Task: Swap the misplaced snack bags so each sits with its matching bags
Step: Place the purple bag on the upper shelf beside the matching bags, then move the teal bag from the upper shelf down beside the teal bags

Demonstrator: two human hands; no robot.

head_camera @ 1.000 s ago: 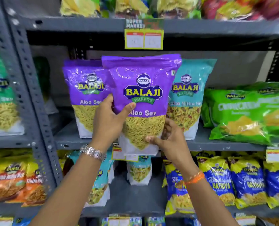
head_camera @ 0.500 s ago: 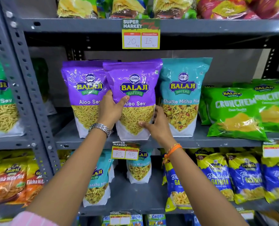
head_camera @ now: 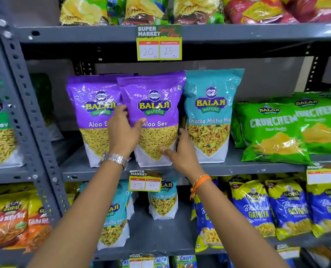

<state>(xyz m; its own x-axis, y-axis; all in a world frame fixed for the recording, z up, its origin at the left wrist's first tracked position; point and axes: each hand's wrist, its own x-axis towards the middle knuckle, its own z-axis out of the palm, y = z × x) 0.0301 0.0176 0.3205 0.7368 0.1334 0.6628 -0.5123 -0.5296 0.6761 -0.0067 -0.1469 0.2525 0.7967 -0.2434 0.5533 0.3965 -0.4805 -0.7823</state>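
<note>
Standing upright on the grey shelf point(head_camera: 95, 167) is a purple bag point(head_camera: 157, 120) of Aloo Sev, and both hands are on it. The left hand point(head_camera: 125, 132) grips its left edge, thumb on the front and fingers curled round the side. The right hand point(head_camera: 182, 151) presses its lower right edge, thumb across the front near the bottom corner; its fingers slip between this bag and the blue bag point(head_camera: 211, 115) of Khatta Mitha Mix just beside it. Another purple bag point(head_camera: 91, 117) of the same kind stands on the left, partly behind the held one. Green bags point(head_camera: 273, 132) lean further right. Down on the lower shelf point(head_camera: 160, 235) stand more blue bags point(head_camera: 114, 221). A yellow price tag point(head_camera: 145, 183) hangs on the shelf edge under the hands.
</note>
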